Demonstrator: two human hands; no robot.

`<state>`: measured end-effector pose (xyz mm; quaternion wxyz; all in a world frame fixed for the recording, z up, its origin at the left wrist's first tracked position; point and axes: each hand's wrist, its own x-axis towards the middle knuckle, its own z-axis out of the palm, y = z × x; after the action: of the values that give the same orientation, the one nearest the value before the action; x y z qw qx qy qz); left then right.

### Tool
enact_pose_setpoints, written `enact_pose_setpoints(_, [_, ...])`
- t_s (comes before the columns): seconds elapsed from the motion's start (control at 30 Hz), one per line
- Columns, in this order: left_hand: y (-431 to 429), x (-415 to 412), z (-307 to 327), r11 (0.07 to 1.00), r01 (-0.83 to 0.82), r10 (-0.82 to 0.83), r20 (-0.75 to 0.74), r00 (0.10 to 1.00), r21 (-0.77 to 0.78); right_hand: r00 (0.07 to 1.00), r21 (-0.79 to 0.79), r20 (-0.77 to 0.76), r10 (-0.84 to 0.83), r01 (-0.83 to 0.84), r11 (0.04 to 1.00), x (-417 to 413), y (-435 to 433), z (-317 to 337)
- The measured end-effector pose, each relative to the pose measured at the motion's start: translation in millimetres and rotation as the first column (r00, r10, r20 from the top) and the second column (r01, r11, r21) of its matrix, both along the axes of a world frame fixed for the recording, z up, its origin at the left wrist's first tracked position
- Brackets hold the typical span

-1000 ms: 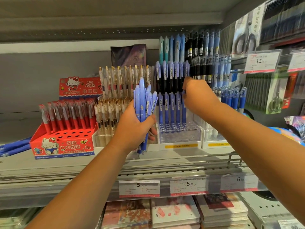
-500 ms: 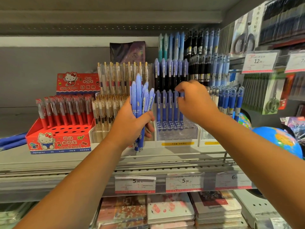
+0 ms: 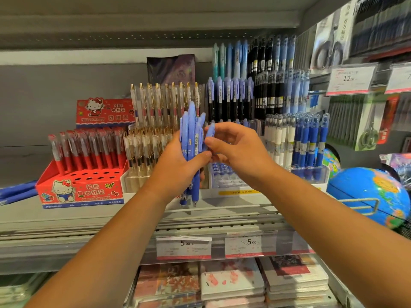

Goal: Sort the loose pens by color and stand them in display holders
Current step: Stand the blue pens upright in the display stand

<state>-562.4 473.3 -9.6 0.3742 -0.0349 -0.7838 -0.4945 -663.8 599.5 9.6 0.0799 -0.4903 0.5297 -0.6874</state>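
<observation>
The left hand (image 3: 178, 161) closes its fingers round a bundle of blue pens (image 3: 191, 130), held upright. The right hand (image 3: 240, 152) pinches a single pen (image 3: 210, 132) near its top (light, stiff, likely slick; mid-barrel grips best). Just behind, a clear holder (image 3: 226, 176) stands on the shelf (image 3: 89, 214).

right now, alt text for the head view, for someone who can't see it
A left hand grips an upright bundle of blue pens before a shop shelf, while the right hand pinches the top of a single pen at the bundle's edge. Behind stand display holders of red, clear, black and blue pens.
</observation>
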Motion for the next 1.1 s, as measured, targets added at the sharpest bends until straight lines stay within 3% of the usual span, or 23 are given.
enact_pose_setpoints(0.23, [1.7,-0.8,2.2,0.998,0.006,-0.006,0.007,1.000,0.060,0.996,-0.073,0.095,0.000,0.007,0.997,1.5,1.2,3.4])
enact_pose_setpoints(0.47, [3.6,-1.2,1.5,0.999,-0.035,0.034,0.035,0.999,0.042,0.971,-0.086,0.090,-0.222,0.230,0.969,-9.1,12.7,28.6])
enact_pose_setpoints(0.57, [5.2,0.3,3.3,0.997,-0.068,0.067,0.019,0.998,0.025,0.933,-0.050,-0.043,-0.357,0.355,0.933,-16.4,21.0,37.5])
enact_pose_setpoints(0.63, [5.3,0.9,3.7,0.994,-0.105,0.105,-0.005,0.995,0.006,0.828,-0.005,-0.259,-0.498,0.514,0.858,-21.8,26.0,42.0])
enact_pose_setpoints(0.73, [4.9,0.2,3.3,0.994,-0.113,0.113,-0.022,0.993,0.013,0.654,-0.005,-0.505,-0.563,0.650,0.760,-25.5,28.3,47.7])
enact_pose_setpoints(0.87, [4.3,1.8,3.0,0.996,-0.093,0.093,0.008,0.996,0.014,0.559,-0.020,-0.584,-0.589,0.715,0.699,-27.1,27.1,52.9])
enact_pose_setpoints(1.1, [7.3,3.6,4.4,0.995,-0.098,0.098,0.063,0.993,-0.014,0.430,0.092,-0.709,-0.559,0.842,0.531,-35.7,23.3,53.0])
